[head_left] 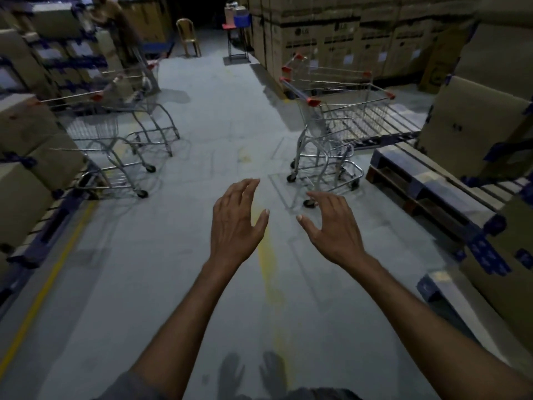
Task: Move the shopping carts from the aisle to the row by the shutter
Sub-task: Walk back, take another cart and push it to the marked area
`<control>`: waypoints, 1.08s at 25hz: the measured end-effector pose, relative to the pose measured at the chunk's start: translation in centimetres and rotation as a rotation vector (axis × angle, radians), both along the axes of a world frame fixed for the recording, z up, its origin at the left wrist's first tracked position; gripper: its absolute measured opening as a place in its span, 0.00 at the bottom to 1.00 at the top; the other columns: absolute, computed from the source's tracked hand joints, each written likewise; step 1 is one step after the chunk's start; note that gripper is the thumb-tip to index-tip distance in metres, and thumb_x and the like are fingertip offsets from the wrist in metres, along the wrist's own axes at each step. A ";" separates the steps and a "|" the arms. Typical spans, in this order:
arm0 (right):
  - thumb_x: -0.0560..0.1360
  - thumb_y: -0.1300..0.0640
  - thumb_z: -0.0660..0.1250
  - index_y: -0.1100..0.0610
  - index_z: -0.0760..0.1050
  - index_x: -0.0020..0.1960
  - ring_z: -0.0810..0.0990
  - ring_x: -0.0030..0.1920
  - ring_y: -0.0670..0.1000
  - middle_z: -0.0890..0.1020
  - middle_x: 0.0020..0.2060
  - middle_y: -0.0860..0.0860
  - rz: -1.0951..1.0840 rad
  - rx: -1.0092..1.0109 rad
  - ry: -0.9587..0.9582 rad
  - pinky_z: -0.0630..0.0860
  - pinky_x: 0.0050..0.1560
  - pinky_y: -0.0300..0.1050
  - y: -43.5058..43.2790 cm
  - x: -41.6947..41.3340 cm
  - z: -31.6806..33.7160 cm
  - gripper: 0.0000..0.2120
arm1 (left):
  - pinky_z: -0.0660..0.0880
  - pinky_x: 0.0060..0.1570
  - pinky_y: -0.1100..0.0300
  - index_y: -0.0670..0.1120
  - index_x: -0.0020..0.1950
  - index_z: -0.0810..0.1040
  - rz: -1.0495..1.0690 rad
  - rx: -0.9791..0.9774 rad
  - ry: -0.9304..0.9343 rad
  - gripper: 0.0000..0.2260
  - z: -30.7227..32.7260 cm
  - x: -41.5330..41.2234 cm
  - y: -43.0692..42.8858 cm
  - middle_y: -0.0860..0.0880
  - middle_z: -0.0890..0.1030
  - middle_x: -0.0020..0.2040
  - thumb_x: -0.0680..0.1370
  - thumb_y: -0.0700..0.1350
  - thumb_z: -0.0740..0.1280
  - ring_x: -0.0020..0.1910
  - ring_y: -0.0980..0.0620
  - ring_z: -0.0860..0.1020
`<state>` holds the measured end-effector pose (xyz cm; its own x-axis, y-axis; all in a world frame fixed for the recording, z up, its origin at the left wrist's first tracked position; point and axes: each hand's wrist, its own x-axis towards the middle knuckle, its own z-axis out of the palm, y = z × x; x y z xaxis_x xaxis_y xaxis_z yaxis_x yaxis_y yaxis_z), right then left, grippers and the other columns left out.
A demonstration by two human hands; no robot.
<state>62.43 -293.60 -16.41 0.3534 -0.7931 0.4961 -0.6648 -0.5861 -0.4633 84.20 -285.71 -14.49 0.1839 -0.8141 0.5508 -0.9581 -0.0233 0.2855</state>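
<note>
Metal wire shopping carts with red corner caps stand on both sides of a warehouse aisle. On the right, nested carts (343,119) sit beside a pallet. On the left, other carts (115,131) stand along the stacked boxes. My left hand (236,223) and my right hand (331,226) are stretched out in front of me over the grey floor, fingers spread, holding nothing. Both hands are short of the carts and touch none of them. No shutter is visible.
Stacked cardboard boxes (346,33) line both sides. A blue pallet (427,183) juts out at the right. A plastic chair (189,36) and a small red table (238,39) stand at the dark far end. A yellow floor line (43,290) runs along the left.
</note>
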 end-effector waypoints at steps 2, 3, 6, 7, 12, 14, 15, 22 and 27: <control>0.78 0.42 0.68 0.47 0.70 0.71 0.71 0.65 0.52 0.76 0.64 0.48 0.017 -0.003 -0.004 0.72 0.63 0.54 -4.3 2.0 -0.1 0.24 | 0.64 0.71 0.49 0.53 0.79 0.63 0.019 0.009 0.008 0.29 -0.1 1.7 -4.0 0.51 0.68 0.76 0.80 0.55 0.67 0.76 0.48 0.65; 0.78 0.42 0.68 0.47 0.70 0.71 0.71 0.66 0.53 0.76 0.64 0.48 0.022 0.000 -0.010 0.72 0.63 0.54 -6.4 3.0 -0.3 0.24 | 0.64 0.71 0.49 0.53 0.79 0.63 0.021 0.016 0.014 0.29 -0.3 2.6 -6.1 0.51 0.68 0.76 0.80 0.55 0.67 0.76 0.48 0.65; 0.78 0.41 0.66 0.47 0.69 0.71 0.71 0.66 0.53 0.76 0.65 0.48 0.036 0.000 0.008 0.71 0.65 0.54 -12.6 6.5 -0.9 0.24 | 0.65 0.71 0.48 0.53 0.80 0.62 0.001 0.023 0.012 0.29 -0.8 5.6 -12.6 0.52 0.68 0.77 0.80 0.55 0.67 0.76 0.48 0.65; 0.78 0.41 0.66 0.47 0.69 0.71 0.71 0.67 0.53 0.76 0.65 0.48 0.028 0.001 0.018 0.71 0.66 0.54 -15.1 7.8 -1.2 0.24 | 0.65 0.71 0.48 0.54 0.80 0.62 -0.010 0.028 0.014 0.30 -1.1 6.9 -15.3 0.52 0.67 0.77 0.80 0.55 0.67 0.76 0.48 0.65; 0.77 0.42 0.68 0.47 0.69 0.71 0.71 0.67 0.53 0.75 0.66 0.47 -0.040 -0.012 0.038 0.71 0.66 0.53 -25.8 13.5 -1.7 0.25 | 0.65 0.70 0.48 0.55 0.81 0.58 -0.099 0.065 0.047 0.32 -1.2 12.6 -27.7 0.52 0.66 0.78 0.80 0.55 0.67 0.76 0.48 0.65; 0.77 0.42 0.67 0.48 0.69 0.71 0.71 0.67 0.54 0.74 0.65 0.47 -0.061 -0.016 0.045 0.70 0.66 0.54 -29.6 15.3 -1.0 0.25 | 0.66 0.69 0.48 0.55 0.81 0.57 -0.163 0.086 0.027 0.33 -0.4 14.7 -32.1 0.52 0.66 0.77 0.79 0.55 0.67 0.75 0.48 0.66; 0.77 0.43 0.67 0.48 0.69 0.71 0.71 0.67 0.54 0.74 0.65 0.47 -0.078 -0.016 0.045 0.71 0.65 0.54 -31.6 16.2 -0.5 0.25 | 0.67 0.69 0.48 0.55 0.81 0.58 -0.189 0.088 0.002 0.33 0.3 15.7 -34.4 0.52 0.67 0.77 0.79 0.54 0.67 0.75 0.48 0.66; 0.75 0.47 0.69 0.48 0.69 0.70 0.71 0.64 0.54 0.74 0.64 0.47 -0.162 0.016 0.022 0.71 0.63 0.52 -43.3 19.5 0.4 0.24 | 0.67 0.67 0.49 0.56 0.81 0.57 -0.276 0.093 0.002 0.33 1.0 19.8 -48.8 0.51 0.67 0.77 0.79 0.54 0.68 0.75 0.48 0.66; 0.75 0.49 0.70 0.48 0.70 0.69 0.71 0.65 0.52 0.74 0.65 0.46 -0.210 0.030 0.020 0.72 0.63 0.52 -53.9 19.6 -0.7 0.24 | 0.69 0.65 0.49 0.55 0.81 0.59 -0.350 0.121 -0.021 0.33 -1.0 19.6 -60.2 0.51 0.67 0.77 0.79 0.55 0.69 0.74 0.48 0.67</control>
<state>82.04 -347.45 -17.15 0.1881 -0.8646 0.4660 -0.7803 -0.4197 -0.4637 103.80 -345.87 -15.48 -0.1275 -0.8852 0.4473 -0.9198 0.2743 0.2806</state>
